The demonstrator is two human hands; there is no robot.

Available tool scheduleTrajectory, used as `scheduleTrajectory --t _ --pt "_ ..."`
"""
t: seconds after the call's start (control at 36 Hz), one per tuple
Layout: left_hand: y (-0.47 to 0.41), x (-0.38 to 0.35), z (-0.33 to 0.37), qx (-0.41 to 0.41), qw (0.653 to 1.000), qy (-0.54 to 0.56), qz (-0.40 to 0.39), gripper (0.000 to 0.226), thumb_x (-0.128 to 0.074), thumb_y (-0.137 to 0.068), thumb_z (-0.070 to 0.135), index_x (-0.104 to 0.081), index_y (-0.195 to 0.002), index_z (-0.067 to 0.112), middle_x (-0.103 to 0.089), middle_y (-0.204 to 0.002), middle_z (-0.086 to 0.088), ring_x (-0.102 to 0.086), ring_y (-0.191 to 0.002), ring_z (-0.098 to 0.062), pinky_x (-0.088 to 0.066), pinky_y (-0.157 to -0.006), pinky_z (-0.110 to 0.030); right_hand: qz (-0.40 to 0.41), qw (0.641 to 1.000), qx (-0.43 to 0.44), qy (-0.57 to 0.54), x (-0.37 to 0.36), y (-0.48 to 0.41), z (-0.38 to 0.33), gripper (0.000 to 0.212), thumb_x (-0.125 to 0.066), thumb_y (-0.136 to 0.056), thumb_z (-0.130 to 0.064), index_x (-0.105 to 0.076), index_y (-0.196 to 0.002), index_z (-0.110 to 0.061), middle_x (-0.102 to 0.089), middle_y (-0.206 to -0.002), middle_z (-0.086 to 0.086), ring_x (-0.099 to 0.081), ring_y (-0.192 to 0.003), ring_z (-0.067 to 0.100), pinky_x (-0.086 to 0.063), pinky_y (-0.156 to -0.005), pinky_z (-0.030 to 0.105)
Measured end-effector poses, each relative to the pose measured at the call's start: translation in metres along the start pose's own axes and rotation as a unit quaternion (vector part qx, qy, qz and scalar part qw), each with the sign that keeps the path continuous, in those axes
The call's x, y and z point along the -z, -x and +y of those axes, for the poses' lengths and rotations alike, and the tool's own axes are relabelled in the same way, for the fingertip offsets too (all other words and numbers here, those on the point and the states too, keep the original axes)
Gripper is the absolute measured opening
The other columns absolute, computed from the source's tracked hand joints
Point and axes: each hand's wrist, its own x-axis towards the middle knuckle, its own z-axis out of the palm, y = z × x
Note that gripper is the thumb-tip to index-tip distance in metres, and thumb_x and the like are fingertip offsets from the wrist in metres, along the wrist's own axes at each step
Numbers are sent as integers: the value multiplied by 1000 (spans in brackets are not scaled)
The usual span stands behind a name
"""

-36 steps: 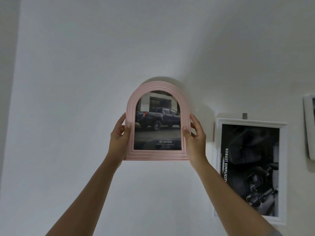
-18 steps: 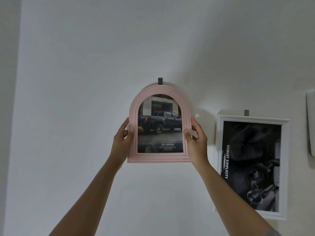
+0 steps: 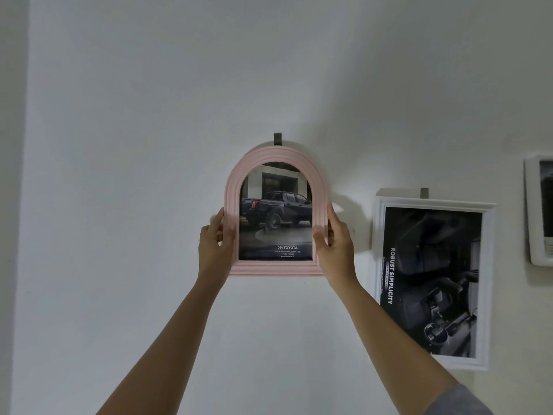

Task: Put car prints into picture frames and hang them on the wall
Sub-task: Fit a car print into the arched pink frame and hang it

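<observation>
Pink arched frame (image 3: 230, 202) is upright against the wall (image 3: 134, 145), long axis vertical, arch up, its top right under a small grey hook (image 3: 277, 139). Both arms reach up: left hand (image 3: 215, 244) and right hand (image 3: 334, 244) pinch its sides, fingers (image 3: 317, 235) clamped on the edges. The truck print (image 3: 276, 217) reads "TOYOTA". The white frame (image 3: 486, 283) to the right says "ROBUST SIMPLICITY".

White wall (image 3: 149, 145), pink arched frame (image 3: 276, 152) under grey hook (image 3: 277, 139), white frame (image 3: 486, 283) on second hook (image 3: 424, 192)
</observation>
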Motion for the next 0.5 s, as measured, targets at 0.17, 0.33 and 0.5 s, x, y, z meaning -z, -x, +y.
scheduleTrajectory --t 0.17,0.33,0.5 --pt "7 -1 -4 -9 1000 -4 28 36 -42 -96 39 -50 -127 21 -46 -113 2 -54 -93 -11 -50 -77 -22 19 999 8 25 -2 7 2 64 -62 -84 0 -36 -140 -13 -44 -100 10 -48 -90 16 -31 -92 5" --pt "17 0 -2 -11 1000 14 26 40 -48 -96 26 -44 -135 21 -40 -117 4 -49 -106 -13 -46 -90 -26 40 998 22 43 0 13 1 65 -64 -79 6 -41 -137 -10 -43 -98 4 -48 -89 13 -43 -97 26" --pt "23 1 0 -33 999 16 22 36 -48 -96 28 -44 -132 31 -41 -117 7 -49 -103 -9 -45 -89 -25 42 998 22 35 4 17 -3 64 -64 -78 7 -43 -136 -9 -41 -100 0 -54 -86 18 -49 -93 30"
